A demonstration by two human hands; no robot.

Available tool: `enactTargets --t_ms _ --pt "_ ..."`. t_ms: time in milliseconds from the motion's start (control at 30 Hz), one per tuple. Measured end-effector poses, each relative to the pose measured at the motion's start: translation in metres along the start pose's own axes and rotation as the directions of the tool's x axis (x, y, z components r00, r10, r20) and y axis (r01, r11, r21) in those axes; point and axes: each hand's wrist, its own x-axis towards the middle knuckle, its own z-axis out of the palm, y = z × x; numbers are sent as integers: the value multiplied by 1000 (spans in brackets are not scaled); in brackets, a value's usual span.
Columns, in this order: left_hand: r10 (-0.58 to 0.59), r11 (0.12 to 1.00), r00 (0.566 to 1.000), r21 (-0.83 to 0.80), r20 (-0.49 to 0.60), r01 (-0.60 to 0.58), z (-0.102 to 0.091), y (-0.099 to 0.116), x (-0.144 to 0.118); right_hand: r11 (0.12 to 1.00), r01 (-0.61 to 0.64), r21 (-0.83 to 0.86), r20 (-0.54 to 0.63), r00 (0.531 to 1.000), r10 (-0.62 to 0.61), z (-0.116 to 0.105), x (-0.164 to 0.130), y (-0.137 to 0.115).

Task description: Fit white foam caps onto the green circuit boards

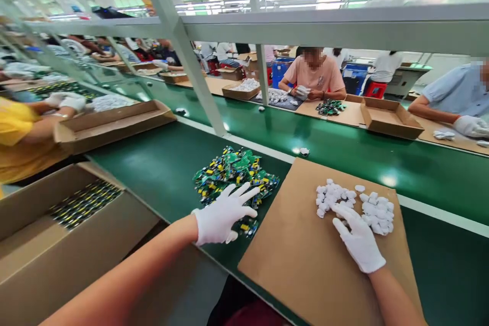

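At the centre of the frame, the left hand [221, 216] is poised palm down over the near side of the boards [229, 165], its fingers spread and nothing visible in its grasp. Right of centre, the right hand [357, 239] reaches to the white pieces [378, 214] on the card [298, 224]; its forefinger and thumb stand apart, with no piece seen between them. Whether either hand makes contact cannot be told.

On handling: the boards lie tangled and overlapping, so one is best pinched by its rim and raised gently, sparing the mounted parts. The white pieces sit in two close clusters; taking one from the near border should disturb the others least. The gloves probably dull fingertip feel, so a light, deliberate pinch is advised.

On edges: the card's left corner lies close to the near edge of the bench [153, 153], and a stray board could drop there. Its far side meets the white strip [260, 146], beyond which runs the belt [344, 145]. The post [198, 79] limits reach beyond the boards.

On room: plain bench shows between the boards and the tray [122, 127] at upper left. The widest bare area of card is below the white pieces, between the hands.
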Motion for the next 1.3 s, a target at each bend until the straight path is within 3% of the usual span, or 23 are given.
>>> enactTargets --t_ms 167,300,400,467,500,533,567,600,633,667,700,767,833,933,1167,1300 --pt "-60 998 996 15 -69 61 21 2 8 999 -8 -44 13 1000 8 2 -1 5" --pt "-71 997 977 -15 -203 69 14 5 11 998 -20 -52 16 1000 21 0 -1 3" --pt "-95 989 930 -138 -354 48 3 11 13 998 -28 -49 30 999 29 -1 0 1" --pt "-121 942 891 -333 -437 -35 -3 21 23 998 -25 -54 12 1000 26 -1 1 -2" --pt "-132 871 879 -477 -459 -118 -5 29 30 998 -24 -63 -4 1000 24 0 1 -3" --pt "-139 738 881 -641 -453 -213 -6 39 40 997 -19 -76 -23 1000 17 0 0 -4" --pt "-126 538 900 -791 -417 -291 -6 52 50 996 -9 -93 -42 999 5 0 -1 -6" --pt "-92 278 931 -907 -353 -316 -6 65 62 993 6 -114 -58 998 -13 1 -1 -7" --pt "-20 18 964 -965 -264 -263 -5 79 73 990 24 -137 -69 997 -33 2 -2 -9" --pt "61 -184 981 -968 -182 -168 -3 92 84 986 43 -160 -76 996 -56 2 -3 -10" --pt "140 -339 982 -938 -125 -71 -1 105 94 980 59 -188 -78 994 -74 3 -4 -13" --pt "273 -529 959 -845 -78 82 5 122 110 962 67 -263 -56 995 -84 5 -4 -18" --pt "348 -629 933 -760 -91 161 14 129 120 931 60 -360 0 998 -64 8 -2 -25" --pt "370 -692 921 -698 -122 185 26 123 127 876 57 -478 66 997 -28 14 3 -34" --pt "180 -760 976 -647 -119 61 28 105 131 913 23 -408 -57 997 -51 20 0 -32" --pt "167 -764 981 -642 -96 67 27 106 132 920 47 -389 37 999 -36 18 -4 -34"
